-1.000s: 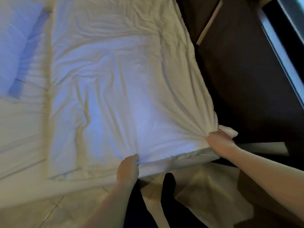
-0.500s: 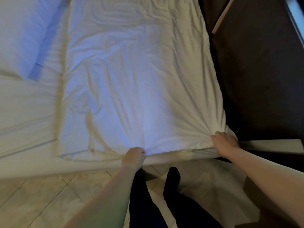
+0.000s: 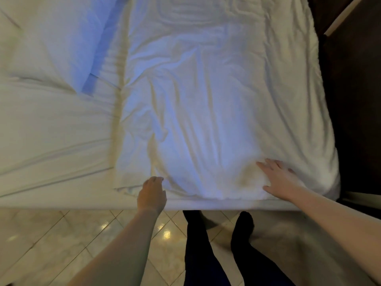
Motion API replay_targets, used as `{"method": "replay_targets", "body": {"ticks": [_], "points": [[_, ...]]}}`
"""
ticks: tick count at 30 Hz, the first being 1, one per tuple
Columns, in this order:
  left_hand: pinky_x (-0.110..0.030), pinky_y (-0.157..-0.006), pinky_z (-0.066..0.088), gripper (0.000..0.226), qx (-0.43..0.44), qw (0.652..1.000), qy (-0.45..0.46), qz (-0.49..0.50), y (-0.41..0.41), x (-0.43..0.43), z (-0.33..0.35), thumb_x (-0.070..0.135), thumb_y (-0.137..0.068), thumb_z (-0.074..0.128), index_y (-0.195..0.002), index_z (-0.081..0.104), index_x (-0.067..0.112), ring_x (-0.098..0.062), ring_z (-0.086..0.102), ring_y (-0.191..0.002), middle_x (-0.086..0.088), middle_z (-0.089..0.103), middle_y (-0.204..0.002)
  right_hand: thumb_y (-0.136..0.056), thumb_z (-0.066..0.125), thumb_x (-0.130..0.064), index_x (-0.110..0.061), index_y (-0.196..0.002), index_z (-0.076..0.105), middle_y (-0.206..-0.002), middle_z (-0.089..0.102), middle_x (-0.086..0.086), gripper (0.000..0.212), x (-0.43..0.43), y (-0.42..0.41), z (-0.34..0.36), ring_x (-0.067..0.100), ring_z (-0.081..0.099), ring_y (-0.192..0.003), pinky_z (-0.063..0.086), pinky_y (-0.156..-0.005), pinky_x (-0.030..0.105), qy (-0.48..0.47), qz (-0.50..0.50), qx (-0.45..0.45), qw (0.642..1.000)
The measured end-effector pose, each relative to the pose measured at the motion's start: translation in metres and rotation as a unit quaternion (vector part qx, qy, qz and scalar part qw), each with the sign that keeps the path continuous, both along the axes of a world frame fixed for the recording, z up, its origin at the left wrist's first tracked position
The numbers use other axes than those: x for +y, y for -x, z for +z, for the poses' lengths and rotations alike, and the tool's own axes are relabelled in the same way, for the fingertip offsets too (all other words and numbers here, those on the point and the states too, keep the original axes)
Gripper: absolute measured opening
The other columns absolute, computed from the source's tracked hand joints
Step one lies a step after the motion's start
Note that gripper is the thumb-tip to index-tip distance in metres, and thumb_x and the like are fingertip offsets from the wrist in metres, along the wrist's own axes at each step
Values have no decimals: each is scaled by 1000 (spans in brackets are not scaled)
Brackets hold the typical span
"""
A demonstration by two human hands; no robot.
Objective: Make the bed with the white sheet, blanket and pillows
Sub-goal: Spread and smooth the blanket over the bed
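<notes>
The white, rumpled, padded blanket (image 3: 206,104) lies spread over the right part of the bed, its surface crossed by long creases that run toward its near edge. That near edge lies along the near side of the mattress, and its left edge forms a straight fold line down the bed.

The person's right hand (image 3: 282,180) lies flat on the blanket close to its near right corner, palm down, fingers straight and slightly spread, holding nothing. The left hand (image 3: 152,193) is at the blanket's near edge, left of the right hand, with its fingers curled toward the cloth. The fingertips touch the blanket, but whether they pinch any of it cannot be told.

Left of the blanket, the smooth white sheet (image 3: 51,141) covers the bare part of the mattress, with a few shallow lines across it. Beyond that, up and to the left of the blanket, a white rectangular pillow (image 3: 51,38) rests on the sheet, one of its corners pointing toward the blanket's left edge.

Below the blanket's near edge, the person's legs in dark trousers (image 3: 198,254) stand on a glossy beige tiled floor (image 3: 51,244). To the right of the blanket, the surroundings are dark brown and little can be made out.
</notes>
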State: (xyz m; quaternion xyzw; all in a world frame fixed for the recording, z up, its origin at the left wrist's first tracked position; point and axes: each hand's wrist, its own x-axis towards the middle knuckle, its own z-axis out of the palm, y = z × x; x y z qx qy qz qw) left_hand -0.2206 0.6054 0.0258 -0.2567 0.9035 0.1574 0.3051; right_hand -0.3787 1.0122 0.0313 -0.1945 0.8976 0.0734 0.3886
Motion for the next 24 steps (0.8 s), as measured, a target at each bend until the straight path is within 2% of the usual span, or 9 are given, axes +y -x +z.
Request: {"method": "replay_targets", "body": {"ticks": [5, 7, 9, 11, 14, 16, 18, 20, 24], "points": [[-42, -124, 26, 66, 15, 994, 85, -63, -6, -63, -35, 17, -95, 61, -155, 34, 26, -27, 20, -153, -4, 27, -164, -86, 66, -58, -49, -155, -13, -167, -13, -8, 105, -87, -17, -34, 24, 1, -155, 33, -112, 61, 29, 25, -17, 999], [-46, -125, 19, 73, 12, 991, 113, -78, -8, -86, -47, 15, -93, 64, -156, 30, 30, -30, 15, -155, -5, 21, -166, -83, 70, -59, -53, -153, -17, -167, -16, -10, 111, -118, -23, -46, 24, 1, -155, 37, -109, 62, 47, 32, -15, 998], [-51, -121, 23, 78, 5, 988, 131, -79, -9, -108, -58, 13, -86, 71, -152, 34, 33, -32, 17, -153, -4, 21, -165, -81, 73, -59, -56, -150, -18, -166, -20, -11, 115, -144, -27, -57, 26, 0, -154, 41, -104, 62, 59, 25, -21, 998], [-53, -112, 36, 80, 0, 990, 123, -63, -11, -131, -67, 10, -81, 75, -148, 37, 33, -30, 21, -150, -2, 21, -163, -80, 73, -59, -58, -149, -19, -164, -26, -13, 115, -164, -31, -68, 29, -3, -154, 41, -103, 64, 58, 2, -27, 998], [-46, -84, 53, 67, 30, 998, 46, -27, -15, -159, -72, 5, -88, 65, -144, 46, 36, -27, 41, -139, 5, 30, -160, -82, 73, -59, -58, -148, -20, -162, -32, -12, 114, -180, -36, -81, 32, -8, -155, 36, -105, 70, 39, -19, -29, 999], [-43, -87, 52, 56, 43, 999, 9, -7, -19, -171, -70, 5, -93, 54, -140, 57, 34, -30, 57, -124, 3, 50, -150, -83, 73, -58, -57, -149, -21, -161, -34, -11, 115, -185, -36, -84, 33, -10, -155, 34, -106, 70, 26, -24, -30, 999], [-40, -98, 48, 55, 22, 1000, 6, 3, -29, -183, -68, 7, -97, 47, -142, 59, 34, -34, 61, -120, -7, 61, -141, -83, 73, -57, -56, -148, -22, -160, -36, -11, 115, -187, -37, -85, 33, -11, -154, 34, -106, 70, 20, -27, -31, 999], [-39, -97, 48, 59, -16, 999, 31, -9, -43, -197, -64, 6, -96, 42, -145, 56, 36, -36, 62, -119, -13, 64, -135, -83, 73, -56, -56, -149, -22, -160, -37, -10, 116, -189, -40, -81, 34, -11, -154, 35, -107, 68, 19, -25, -32, 999], [-38, -93, 51, 59, -62, 996, 56, -22, -68, -210, -50, 7, -98, 39, -146, 54, 39, -33, 64, -115, -11, 66, -132, -84, 70, -59, -55, -149, -23, -162, -34, -7, 114, -191, -47, -72, 34, -10, -154, 36, -109, 61, 24, -1, -31, 999]]}}
